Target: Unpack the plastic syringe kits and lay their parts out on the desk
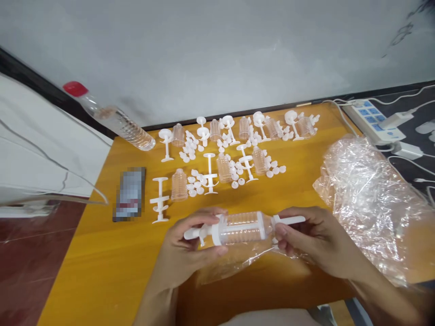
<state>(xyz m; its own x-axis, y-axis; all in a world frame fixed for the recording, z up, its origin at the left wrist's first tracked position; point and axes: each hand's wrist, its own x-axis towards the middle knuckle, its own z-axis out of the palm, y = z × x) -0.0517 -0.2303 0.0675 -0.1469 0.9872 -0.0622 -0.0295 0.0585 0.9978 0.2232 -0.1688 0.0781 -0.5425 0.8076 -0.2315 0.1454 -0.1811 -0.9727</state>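
Note:
A clear ribbed icing syringe [243,227] lies level between my hands above the table's near edge. My left hand [190,242] is closed around its white cap and plunger end. My right hand [311,235] pinches the narrow tip, where a long white piece sticks out to the right. Thin clear plastic film [234,262] hangs beneath the syringe and reaches my right fingers; whether they grip it I cannot tell. Beyond my hands, white plungers [160,199], clear ribbed barrels [179,184] and small white nozzles [196,183] lie in two rows of sets.
Crumpled clear plastic bags [367,194] cover the table's right side. A dark phone [130,194] lies at the left. A red-capped water bottle [118,122] stands at the back left corner. A power strip [374,120] with cables is at the far right, by the wall.

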